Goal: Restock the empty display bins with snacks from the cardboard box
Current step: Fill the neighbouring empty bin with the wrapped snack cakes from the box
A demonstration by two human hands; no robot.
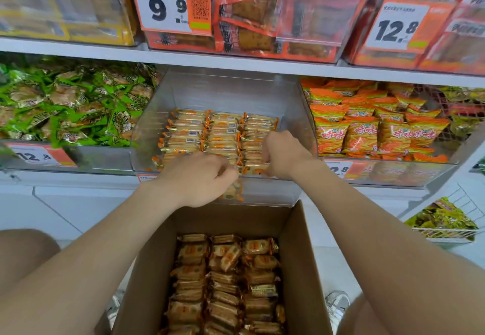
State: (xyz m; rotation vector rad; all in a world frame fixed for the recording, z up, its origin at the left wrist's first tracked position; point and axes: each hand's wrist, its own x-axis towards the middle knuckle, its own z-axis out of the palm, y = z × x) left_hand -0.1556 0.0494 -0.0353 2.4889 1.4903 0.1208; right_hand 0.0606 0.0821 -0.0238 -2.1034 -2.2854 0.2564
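A clear plastic display bin (pixel 223 90) sits in the middle of the lower shelf, partly filled with three neat rows of small orange-and-gold snack packs (pixel 207 135). My left hand (pixel 199 177) reaches over the bin's front lip, fingers curled around a few packs at the front. My right hand (pixel 284 153) grips packs in the right-hand row inside the bin. Below, an open cardboard box (pixel 301 256) holds several more of the same snack packs (pixel 225 282) in rows.
Green snack packs (pixel 68 103) fill the bin to the left, orange-red bags (pixel 372 130) the bin to the right. Upper shelf bins carry price tags 9.9 (pixel 170 4) and 12.8 (pixel 399 27). A wire basket (pixel 446 232) stands low right. My knees flank the box.
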